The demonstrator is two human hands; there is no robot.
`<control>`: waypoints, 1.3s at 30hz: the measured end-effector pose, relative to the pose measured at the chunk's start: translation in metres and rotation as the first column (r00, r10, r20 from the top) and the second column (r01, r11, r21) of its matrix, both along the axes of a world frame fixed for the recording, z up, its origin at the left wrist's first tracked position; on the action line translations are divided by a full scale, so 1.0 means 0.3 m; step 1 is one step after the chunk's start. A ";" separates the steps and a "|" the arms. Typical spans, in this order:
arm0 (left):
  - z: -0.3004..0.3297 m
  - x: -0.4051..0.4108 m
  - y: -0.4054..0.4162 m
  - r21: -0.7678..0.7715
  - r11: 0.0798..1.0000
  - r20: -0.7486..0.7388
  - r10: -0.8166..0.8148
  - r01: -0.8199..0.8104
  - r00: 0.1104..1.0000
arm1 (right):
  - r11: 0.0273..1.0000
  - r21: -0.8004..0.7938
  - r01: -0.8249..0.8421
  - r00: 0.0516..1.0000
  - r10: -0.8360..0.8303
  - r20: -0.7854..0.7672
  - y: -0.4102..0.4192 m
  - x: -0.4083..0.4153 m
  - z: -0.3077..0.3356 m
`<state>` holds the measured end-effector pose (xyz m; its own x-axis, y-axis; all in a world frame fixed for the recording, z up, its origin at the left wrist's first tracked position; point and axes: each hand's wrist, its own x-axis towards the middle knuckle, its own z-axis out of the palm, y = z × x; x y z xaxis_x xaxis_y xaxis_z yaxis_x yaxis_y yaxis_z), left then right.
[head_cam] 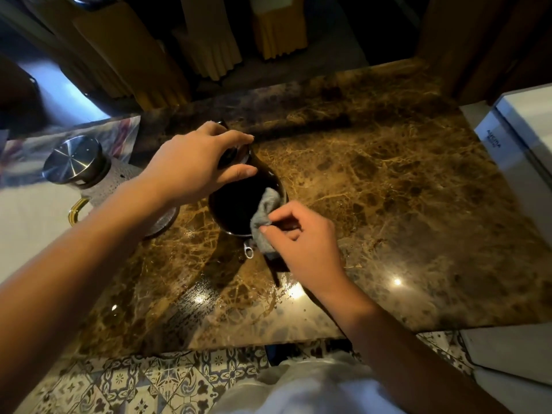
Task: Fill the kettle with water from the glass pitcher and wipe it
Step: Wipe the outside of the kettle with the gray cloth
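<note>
- Left hand (194,162): laid over the top of the kettle (239,204); fingers (239,138) spread and curled about the lid region, thumb set on the near side. The top is gripped from above.
- Right hand (304,237): fingers pinched shut on a grey cloth (265,210), which is pressed against the kettle's right flank.
- Kettle: dark, glossy body, stood on the desk (388,204) near its centre; a small metal ring (248,251) is seen at its near base.
- Glass pitcher (98,177): placed left of the kettle, just beside it; steel lid (72,159) fitted, gold handle (77,211) on the near left; partly hidden by the left forearm.
- Desk: brown veined marble, polished, with light glints and wet patches near the front edge.
- Room: patterned floor tiles (134,380) near; white appliance (519,156) at right; yellow gloves (277,28) hung far behind.
</note>
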<state>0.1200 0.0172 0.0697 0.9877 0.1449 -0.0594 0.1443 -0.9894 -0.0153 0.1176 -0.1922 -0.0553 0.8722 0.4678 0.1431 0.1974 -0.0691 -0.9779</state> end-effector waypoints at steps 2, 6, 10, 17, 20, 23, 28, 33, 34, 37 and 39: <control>0.009 0.004 0.011 -0.043 0.998 -0.023 -0.046 0.045 0.999 | 0.991 0.007 -0.131 0.991 0.131 0.031 0.028 -0.022 0.034; 0.016 -0.009 0.018 -0.153 0.982 -0.064 -0.118 0.107 0.991 | 0.953 -0.070 -0.294 0.955 0.296 0.025 0.067 -0.048 0.018; 0.007 -0.024 0.016 -0.277 0.956 -0.091 -0.123 0.094 0.988 | 0.956 -0.039 -0.289 0.957 0.290 0.020 0.076 -0.092 -0.015; 0.025 -0.023 0.028 -0.378 0.922 -0.139 -0.151 0.088 0.979 | 0.946 -0.041 -0.322 0.945 0.323 0.043 0.119 -0.106 0.001; 0.030 -0.026 0.019 -0.203 0.970 -0.070 -0.148 0.131 0.986 | 0.944 -0.031 -0.328 0.944 0.329 0.030 0.108 -0.095 -0.002; 0.028 -0.027 0.002 -0.236 0.965 -0.049 -0.129 0.114 0.990 | 0.963 -0.001 -0.268 0.962 0.268 -0.053 0.069 -0.082 -0.026; 0.029 -0.032 0.055 -0.478 0.877 -0.192 -0.151 0.043 0.970 | 0.984 0.154 -0.095 0.924 0.145 -0.355 -0.024 -0.008 -0.018; 0.028 -0.041 0.075 -0.474 0.877 -0.169 -0.182 0.082 0.969 | 0.962 0.272 0.006 0.976 0.053 -0.211 -0.001 0.134 0.085; 0.016 -0.042 0.064 -0.426 0.901 -0.129 -0.156 0.087 0.979 | 0.963 0.270 0.022 0.986 0.024 -0.167 0.023 0.157 0.097; -0.013 -0.035 0.021 -0.281 0.955 -0.014 -0.102 0.094 0.995 | 0.973 0.220 0.066 0.995 -0.048 -0.085 0.099 0.177 0.084; -0.017 -0.027 0.008 -0.259 0.962 0.003 -0.093 0.091 0.996 | 0.982 0.138 0.128 0.992 -0.125 -0.028 0.127 0.157 0.033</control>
